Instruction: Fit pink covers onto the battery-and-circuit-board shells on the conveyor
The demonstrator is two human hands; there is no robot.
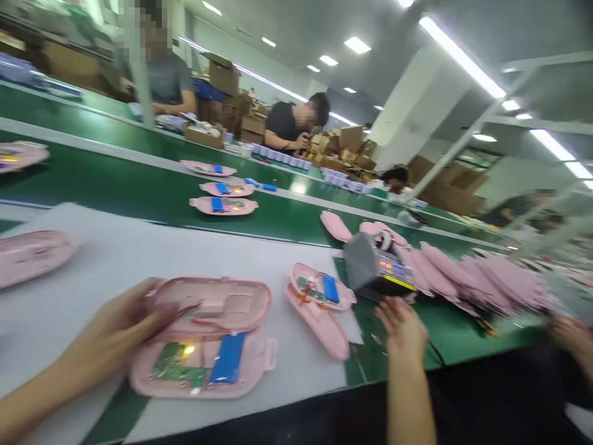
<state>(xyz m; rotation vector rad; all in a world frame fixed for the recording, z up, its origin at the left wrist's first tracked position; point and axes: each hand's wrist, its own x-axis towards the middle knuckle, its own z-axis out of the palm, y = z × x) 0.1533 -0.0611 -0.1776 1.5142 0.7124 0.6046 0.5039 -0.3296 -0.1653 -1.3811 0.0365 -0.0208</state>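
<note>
My left hand point(141, 318) grips the left end of a pink plastic shell half point(231, 303), thumb across its inner face. Red wires run inside that half. Just below it lies the matching pink half point(252, 371), with a green circuit board point(178, 364), a lit yellow light and a blue battery pack point(228, 358). My right hand point(403, 327), slightly blurred, reaches up to the front of a grey machine point(370, 266) with a red lit display and a white roll on top. Its fingers look stretched out; nothing shows clearly in them. Between my hands rests another opened pink shell pair point(319, 309).
White sheet point(106, 247) covers the green bench. Pink shells with boards lie on the green belt point(139, 194) beyond. Many closed pink shells point(477, 278) are piled right of the machine. A co-worker's hand point(572, 334) is at the right edge. People sit across the line.
</note>
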